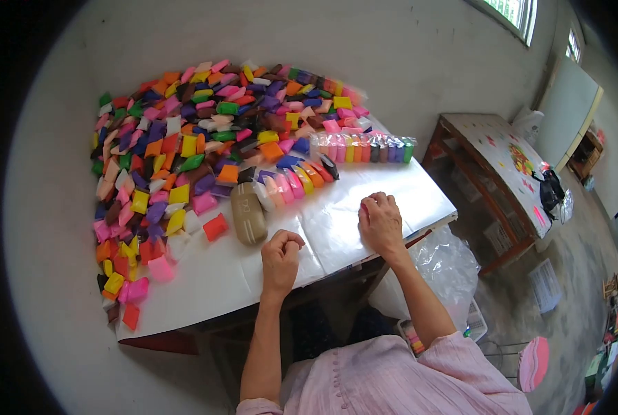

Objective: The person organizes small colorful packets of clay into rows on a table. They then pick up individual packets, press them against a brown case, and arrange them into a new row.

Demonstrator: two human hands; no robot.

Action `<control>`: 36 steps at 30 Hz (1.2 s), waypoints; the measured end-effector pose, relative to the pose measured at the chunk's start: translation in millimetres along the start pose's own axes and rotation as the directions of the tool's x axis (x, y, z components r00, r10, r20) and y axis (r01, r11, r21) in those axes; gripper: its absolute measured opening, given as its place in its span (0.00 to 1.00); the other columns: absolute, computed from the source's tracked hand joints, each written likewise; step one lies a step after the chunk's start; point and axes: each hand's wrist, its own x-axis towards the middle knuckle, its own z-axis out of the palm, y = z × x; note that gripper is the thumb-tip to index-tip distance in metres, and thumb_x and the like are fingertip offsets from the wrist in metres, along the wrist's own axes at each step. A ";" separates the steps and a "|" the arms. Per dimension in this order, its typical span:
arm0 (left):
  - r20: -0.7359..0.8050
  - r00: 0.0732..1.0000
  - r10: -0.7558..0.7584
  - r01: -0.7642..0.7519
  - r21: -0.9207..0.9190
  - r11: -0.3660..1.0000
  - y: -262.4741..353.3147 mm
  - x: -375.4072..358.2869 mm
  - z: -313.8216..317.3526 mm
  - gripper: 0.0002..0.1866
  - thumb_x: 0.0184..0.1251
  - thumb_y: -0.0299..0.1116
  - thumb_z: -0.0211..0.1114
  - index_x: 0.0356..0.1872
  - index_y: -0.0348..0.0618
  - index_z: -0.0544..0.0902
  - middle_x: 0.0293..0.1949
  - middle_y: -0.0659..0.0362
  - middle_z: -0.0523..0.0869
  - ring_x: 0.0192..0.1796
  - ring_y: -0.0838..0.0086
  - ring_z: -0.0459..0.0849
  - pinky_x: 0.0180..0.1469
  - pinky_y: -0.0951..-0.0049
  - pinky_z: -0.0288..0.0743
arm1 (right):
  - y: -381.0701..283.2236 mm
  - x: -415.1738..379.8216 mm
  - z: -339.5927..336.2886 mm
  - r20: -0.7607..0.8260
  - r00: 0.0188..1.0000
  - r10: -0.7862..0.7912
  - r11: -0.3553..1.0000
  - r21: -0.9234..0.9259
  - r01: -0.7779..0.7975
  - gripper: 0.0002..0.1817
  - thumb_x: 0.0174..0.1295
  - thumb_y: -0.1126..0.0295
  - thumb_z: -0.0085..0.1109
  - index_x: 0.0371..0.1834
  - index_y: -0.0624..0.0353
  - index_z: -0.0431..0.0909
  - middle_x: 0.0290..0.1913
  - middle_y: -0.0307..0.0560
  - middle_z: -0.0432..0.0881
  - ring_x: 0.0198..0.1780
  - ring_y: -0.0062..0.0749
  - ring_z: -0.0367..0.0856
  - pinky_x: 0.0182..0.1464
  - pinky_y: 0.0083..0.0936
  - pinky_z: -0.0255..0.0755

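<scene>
My left hand (pixel 281 264) is closed above the front part of the table, its fingers curled in. What it holds, if anything, is hidden. My right hand (pixel 383 225) is also closed over the silvery table cover (pixel 329 235); nothing clear shows between its fingers. Near my left hand lies an olive-brown oblong case (pixel 247 214). Beyond the hands, a clear bag with a row of coloured packets (pixel 296 183) rests beside the case. A second clear bag of packets in a row (pixel 364 149) lies behind my right hand.
A big heap of small coloured packets (pixel 184 145) covers the table's left and back, against the wall. Below the right edge hangs a clear plastic bag (pixel 440 266) over a bin of packets (pixel 476 321). A second table (pixel 492 159) with a black bag (pixel 549 190) stands to the right.
</scene>
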 end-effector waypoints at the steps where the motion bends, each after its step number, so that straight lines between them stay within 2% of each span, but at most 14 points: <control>1: 0.004 1.000 0.002 -0.002 0.006 1.000 -1.0 -1.3 -0.3 0.08 0.60 0.20 0.51 0.29 0.31 0.80 0.26 0.57 0.80 0.28 0.77 0.74 0.32 0.74 0.67 | 0.3 -0.1 -0.1 0.001 1.000 -0.003 1.000 -0.002 0.003 0.10 0.58 0.69 0.60 0.40 0.63 0.82 0.46 0.51 0.79 0.49 0.45 0.75 0.52 0.39 0.70; 17: 0.014 1.000 0.002 -0.002 0.000 1.000 2.8 -5.7 -1.1 0.08 0.60 0.18 0.50 0.29 0.31 0.79 0.28 0.56 0.79 0.31 0.75 0.75 0.36 0.75 0.69 | 0.0 0.5 -1.6 0.004 1.000 0.017 1.000 0.024 -0.017 0.10 0.58 0.70 0.60 0.40 0.63 0.82 0.46 0.52 0.79 0.49 0.45 0.75 0.53 0.38 0.70; 36: 0.006 0.998 0.055 -0.056 0.039 0.998 6.3 -6.3 1.0 0.07 0.60 0.18 0.51 0.29 0.31 0.79 0.28 0.54 0.78 0.30 0.72 0.75 0.36 0.73 0.69 | -2.0 1.0 -3.8 -0.010 1.000 0.019 0.999 0.041 -0.018 0.09 0.58 0.71 0.60 0.39 0.62 0.82 0.46 0.51 0.78 0.48 0.46 0.75 0.53 0.38 0.70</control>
